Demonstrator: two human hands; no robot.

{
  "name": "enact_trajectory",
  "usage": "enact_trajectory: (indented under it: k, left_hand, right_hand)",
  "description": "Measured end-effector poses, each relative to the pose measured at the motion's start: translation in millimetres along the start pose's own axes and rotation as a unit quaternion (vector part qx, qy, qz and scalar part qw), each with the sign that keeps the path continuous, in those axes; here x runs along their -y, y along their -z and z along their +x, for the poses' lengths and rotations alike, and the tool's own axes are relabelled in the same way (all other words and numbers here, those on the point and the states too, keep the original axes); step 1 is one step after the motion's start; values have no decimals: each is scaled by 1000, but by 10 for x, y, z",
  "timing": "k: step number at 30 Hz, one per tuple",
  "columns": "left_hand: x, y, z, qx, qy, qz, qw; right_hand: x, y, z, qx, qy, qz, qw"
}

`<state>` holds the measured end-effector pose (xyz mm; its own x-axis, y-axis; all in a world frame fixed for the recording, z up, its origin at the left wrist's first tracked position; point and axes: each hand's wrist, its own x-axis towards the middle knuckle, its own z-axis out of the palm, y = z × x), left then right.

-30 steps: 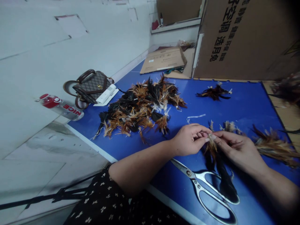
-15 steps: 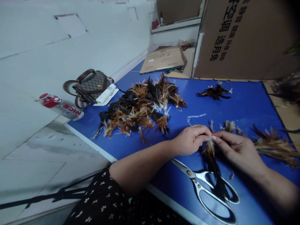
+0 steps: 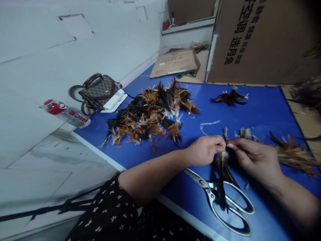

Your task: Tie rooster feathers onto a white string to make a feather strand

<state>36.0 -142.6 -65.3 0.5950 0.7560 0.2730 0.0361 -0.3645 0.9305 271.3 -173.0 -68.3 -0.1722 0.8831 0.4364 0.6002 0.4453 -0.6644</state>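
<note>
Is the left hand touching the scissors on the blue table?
Apart. The head view shows the left hand raised, pinching the feather bundle; blue table shows between it and the scissors.

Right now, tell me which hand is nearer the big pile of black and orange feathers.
Left. The left hand sits just right of the feather pile; the right hand lies farther right, beyond it.

Light: we see soft, even daylight, without glare.
Shadows: faint under the hands [image 3: 225,152].
Edges: dark vignette at 2 and 5 o'clock; wide-angle bending.
Focus: right forearm blurred.
</note>
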Motion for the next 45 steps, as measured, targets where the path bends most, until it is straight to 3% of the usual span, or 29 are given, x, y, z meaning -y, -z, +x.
enact_trajectory:
  k: [4, 8, 12, 17, 22, 27, 29, 30, 33, 37, 45]
  left_hand:
    - [82, -79, 9, -59, 72, -75, 993]
    - [112, -167, 43, -124, 132, -213, 960]
    - [102, -225, 54, -109, 199, -315, 921]
    - [103, -218, 71, -108, 244, -361, 894]
    - [37, -155, 84, -136, 257, -358, 887]
    - [-69, -16, 131, -182, 230, -318, 901]
    - [-126, 76, 159, -205, 215, -287, 911]
    - [-157, 124, 171, -216, 212, -269, 914]
    - [-232, 243, 191, -253, 218, -200, 921]
    - [-217, 296, 191, -277, 209, -123, 930]
    - [-85, 334, 152, -288, 131, -60, 947]
  right_hand:
    - [-37, -18, 36, 8, 26, 13, 1000]
    - [-91, -68, 29, -1, 39, 14, 999]
    - [-126, -95, -13, -8, 49, 13, 999]
    - [-175, -135, -68, -12, 57, 17, 998]
    - [-127, -130, -40, -22, 62, 12, 998]
    - [226, 63, 63, -35, 76, -53, 995]
    - [396, 140, 2, 26, 85, -69, 994]
    - [463, 160, -67, 92, 88, -71, 989]
    - [543, 128, -390, 200, 81, -104, 971]
    - [471, -4, -762, 220, 57, -143, 963]
    - [398, 17, -958, 226, 98, -178, 953]
